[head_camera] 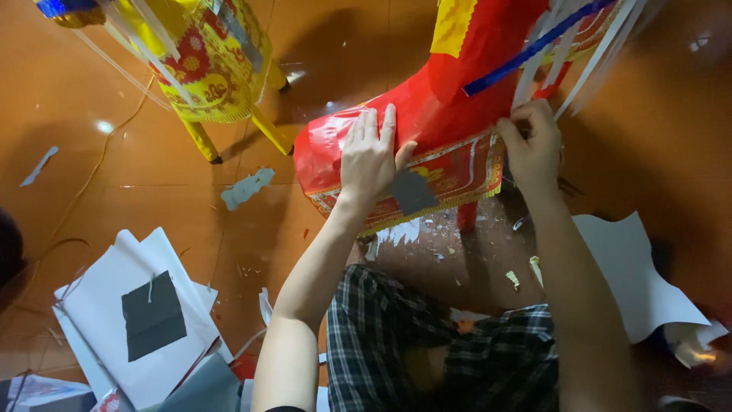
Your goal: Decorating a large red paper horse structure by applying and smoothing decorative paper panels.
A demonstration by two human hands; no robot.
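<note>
red paper horse figure (pixel 427 130) stands on orange floor (pixel 152 175) right before your knees. your left hand (pixel 371 152) lies flat, fingers spread, on its back, by grey paper patch (pixel 412 191). your right hand (pixel 534 145) pinches its gold-patterned trim (pixel 465 172). yellow paper figure (pixel 206 69) upper left; white sheets (pixel 114 305) lower left.

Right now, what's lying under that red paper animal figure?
Under the red paper figure, the brown floor shows scattered white and yellow paper scraps and one red leg. The left hand and the figure's body hide the rest.
</note>
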